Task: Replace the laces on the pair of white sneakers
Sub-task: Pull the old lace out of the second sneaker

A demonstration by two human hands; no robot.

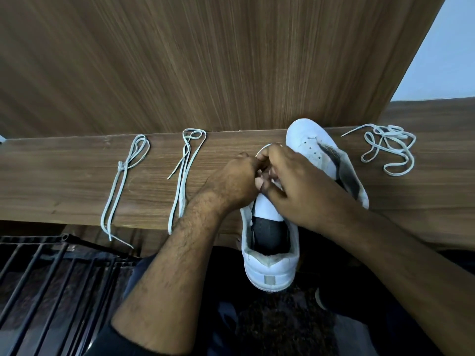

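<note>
Both hands, left (237, 176) and right (295, 181), curl over the near sneaker's (270, 253) toe; whether they pinch a lace is hidden. The second sneaker (316, 147) at one o'clock is laceless, a loose lace (388, 147) at two, two folded laces (123, 181) at nine to ten. Relacing looks barely begun.

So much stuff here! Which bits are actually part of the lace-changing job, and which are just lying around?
Part of the job:
near sneaker, worked by left hand and right hand
far sneaker
two folded laces
tangled lace

Just lying about:
black metal rack
wooden shelf holding everything
</note>
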